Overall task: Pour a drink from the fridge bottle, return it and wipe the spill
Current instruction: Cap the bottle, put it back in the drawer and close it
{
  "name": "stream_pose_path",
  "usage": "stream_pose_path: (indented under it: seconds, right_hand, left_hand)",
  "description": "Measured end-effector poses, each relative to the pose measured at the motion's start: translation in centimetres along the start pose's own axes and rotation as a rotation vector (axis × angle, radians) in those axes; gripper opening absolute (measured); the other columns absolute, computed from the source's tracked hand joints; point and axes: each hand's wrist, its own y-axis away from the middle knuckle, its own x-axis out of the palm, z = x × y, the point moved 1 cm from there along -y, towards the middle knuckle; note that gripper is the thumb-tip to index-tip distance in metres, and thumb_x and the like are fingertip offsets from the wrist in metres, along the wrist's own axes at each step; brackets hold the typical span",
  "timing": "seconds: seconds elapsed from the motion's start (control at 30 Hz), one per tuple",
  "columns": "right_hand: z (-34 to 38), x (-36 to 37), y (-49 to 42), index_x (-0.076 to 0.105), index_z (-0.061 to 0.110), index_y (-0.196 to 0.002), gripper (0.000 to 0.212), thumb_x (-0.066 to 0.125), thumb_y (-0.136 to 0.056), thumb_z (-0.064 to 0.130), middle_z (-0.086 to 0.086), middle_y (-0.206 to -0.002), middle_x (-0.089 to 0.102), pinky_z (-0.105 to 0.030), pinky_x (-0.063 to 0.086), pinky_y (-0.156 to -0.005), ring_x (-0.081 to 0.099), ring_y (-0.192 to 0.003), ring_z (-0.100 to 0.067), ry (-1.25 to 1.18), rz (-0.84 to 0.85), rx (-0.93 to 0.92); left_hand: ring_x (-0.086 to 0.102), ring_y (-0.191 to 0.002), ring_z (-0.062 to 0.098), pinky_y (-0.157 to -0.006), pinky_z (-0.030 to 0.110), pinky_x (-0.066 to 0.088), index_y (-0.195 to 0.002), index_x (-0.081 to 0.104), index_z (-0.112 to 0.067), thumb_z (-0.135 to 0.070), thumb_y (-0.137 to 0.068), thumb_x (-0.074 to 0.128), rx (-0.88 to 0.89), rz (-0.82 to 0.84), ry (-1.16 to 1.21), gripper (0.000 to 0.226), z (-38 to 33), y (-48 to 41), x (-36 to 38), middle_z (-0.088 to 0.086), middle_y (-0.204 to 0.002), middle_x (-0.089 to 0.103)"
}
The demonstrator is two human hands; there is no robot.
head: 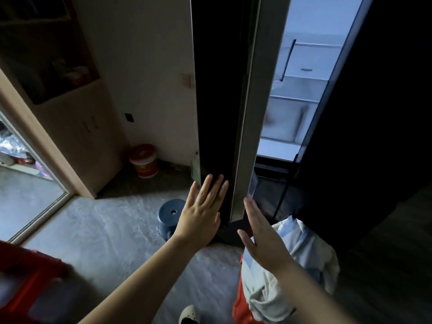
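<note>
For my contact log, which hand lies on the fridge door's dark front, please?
The left hand, fingers spread on the dark front; the right hand is beside the door's pale edge.

Narrow gap [280, 113] beside fridge door [222, 90]

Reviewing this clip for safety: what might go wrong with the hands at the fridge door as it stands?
1. The right hand is open by the edge of the door. If the left hand, flat on its face, pushes it shut, fingers may get pinched.
2. The stool stands low on the floor just left of the door, a possible trip when stepping away.
</note>
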Motion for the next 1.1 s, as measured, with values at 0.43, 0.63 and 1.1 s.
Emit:
stream_pose_path:
  seconds: [0.43,0.63,1.1]
  right_hand:
    - [-0.8,-7.3,-4.5,-0.006,0.029,-0.151,0.075,0.045,-0.096,0.032,0.014,-0.157,-0.017,-0.023,0.041,-0.097,0.016,-0.145,-0.01,0.195,-0.132,-0.064]
    - [-3.4,-8.4,-5.9,-0.013,0.03,-0.148,0.076,0.024,-0.09,0.064,0.012,-0.157,-0.019,-0.028,0.05,-0.09,0.032,-0.138,-0.013,0.192,-0.15,0.049]
    - [-4.8,-14.0,-15.2,0.022,-0.003,-0.146,0.065,0.049,-0.088,0.003,-0.015,-0.156,0.015,-0.034,0.018,-0.118,0.013,-0.146,-0.03,0.547,-0.487,-0.114]
  left_hand:
    - [0.009,-0.147,0.026,-0.114,0.048,0.016,-0.152,0.021,-0.012,-0.026,-0.078,0.063,0.117,-0.058,-0.037,0.086,-3.3,-6.4,-1.6,0.006,-0.159,0.013]
    - [0.013,-0.146,0.027,-0.115,0.051,0.023,-0.15,0.023,-0.011,-0.027,-0.074,0.069,0.136,-0.07,0.001,0.09,-3.1,-10.6,-0.8,0.009,-0.158,0.022]
    - [0.002,-0.148,0.029,-0.116,0.051,0.013,-0.153,0.013,-0.018,-0.054,-0.087,0.05,0.169,-0.294,0.126,0.084,1.5,-25.1,0.5,0.005,-0.16,0.002]
